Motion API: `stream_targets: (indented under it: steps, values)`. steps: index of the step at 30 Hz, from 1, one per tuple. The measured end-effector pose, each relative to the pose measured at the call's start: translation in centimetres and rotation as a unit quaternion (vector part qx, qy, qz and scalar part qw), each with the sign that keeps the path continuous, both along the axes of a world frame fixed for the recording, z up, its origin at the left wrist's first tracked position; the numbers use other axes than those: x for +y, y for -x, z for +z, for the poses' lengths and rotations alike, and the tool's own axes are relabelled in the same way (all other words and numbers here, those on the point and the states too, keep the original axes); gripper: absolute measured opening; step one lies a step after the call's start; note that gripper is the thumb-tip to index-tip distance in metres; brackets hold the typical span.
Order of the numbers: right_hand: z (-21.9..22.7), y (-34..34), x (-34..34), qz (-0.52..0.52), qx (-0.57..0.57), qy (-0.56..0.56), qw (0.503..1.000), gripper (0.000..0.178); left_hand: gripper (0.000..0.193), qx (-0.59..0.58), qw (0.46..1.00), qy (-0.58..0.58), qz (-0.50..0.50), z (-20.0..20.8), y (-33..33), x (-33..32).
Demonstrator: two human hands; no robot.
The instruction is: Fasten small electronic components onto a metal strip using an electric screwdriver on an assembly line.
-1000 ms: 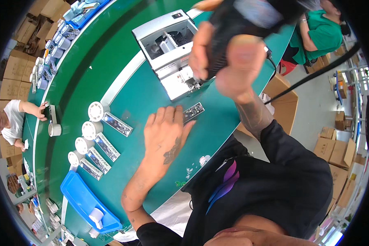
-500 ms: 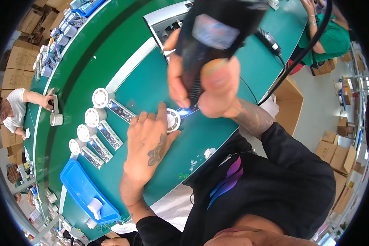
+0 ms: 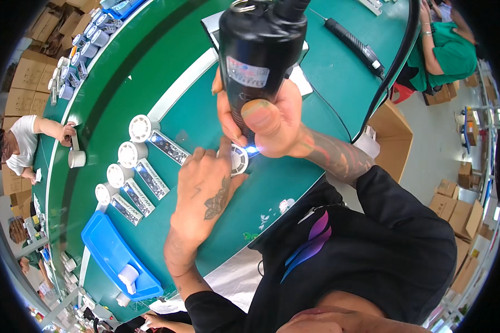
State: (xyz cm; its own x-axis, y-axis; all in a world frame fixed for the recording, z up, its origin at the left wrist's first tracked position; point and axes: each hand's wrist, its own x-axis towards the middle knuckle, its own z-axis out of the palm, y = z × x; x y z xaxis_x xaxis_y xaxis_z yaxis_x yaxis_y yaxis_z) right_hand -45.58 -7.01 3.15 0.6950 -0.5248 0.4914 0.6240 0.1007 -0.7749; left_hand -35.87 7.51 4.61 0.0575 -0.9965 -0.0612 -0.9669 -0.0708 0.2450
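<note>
The left hand (image 3: pixel 203 186) lies palm down over the desk (image 3: pixel 233 227), fingers partly bent, with the index finger and thumb curved round the near-left side of a white round-headed piece (image 3: pixel 239 161). This grip most likely steadies the piece against sliding or turning while the other hand bears on it from the right. The right hand (image 3: pixel 280 125) is closed firmly round a black corded tool (image 3: pixel 258 47), thumb laid across its body, tool roughly upright with its working end down. Such an upright hold would let the push go straight into the piece; the tip itself is hidden by the fingers, so I cannot tell exactly where it touches. The piece sits on the desk between both hands, slotted round face up. Its head is to the left and near; a bright blue-white lit part shows just right and far of it, so the long axis seems to run from near left to far right, the rest being covered by the right hand. Farther left, four similar pieces (image 3: pixel 159 179) lie side by side, heads to the far left and handles toward the near right, nearly parallel, perhaps for easy reach and counting. Near left, the blue tray (image 3: pixel 97 236) holds a white part (image 3: pixel 128 276), probably kept there apart from the row
</note>
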Motion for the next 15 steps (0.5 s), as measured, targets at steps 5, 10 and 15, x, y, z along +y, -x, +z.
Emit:
stream_targets:
  steps: [5,10,15]
  values:
    - [-0.8,-0.1,0.2,0.038,-0.021,-0.004,0.999,0.058,0.052,0.029,1.000,0.006,-0.010,-0.3,-0.3,-0.1]
    - [0.2,-0.7,0.0,0.051,0.022,-0.032,0.998,0.047,0.045,0.042,0.999,0.012,-0.016,-0.8,-0.4,-0.1]
    - [-0.2,-0.5,0.2,0.031,0.022,-0.011,0.999,0.048,0.040,0.058,0.998,0.015,-0.017,-0.7,-0.5,0.0]
